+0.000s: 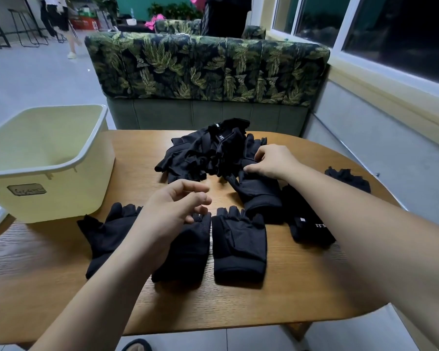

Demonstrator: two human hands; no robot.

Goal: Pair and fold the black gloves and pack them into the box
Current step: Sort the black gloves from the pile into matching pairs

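Note:
A heap of black gloves (203,150) lies at the far middle of the wooden table (238,307). Nearer me, several black gloves are laid out flat in a row: one at the left (104,236), one in the middle (238,249), one with white lettering at the right (309,229). My right hand (271,162) pinches a black glove (259,191) at the heap's right edge. My left hand (173,209) hovers over the row with relaxed, loosely curled fingers, holding nothing. The cream plastic box (48,171) stands at the table's left, with nothing visible inside.
A lone black glove (347,178) lies near the table's right edge. A leaf-patterned sofa (208,69) stands just behind the table. A window wall runs along the right. A person walks in the far left background.

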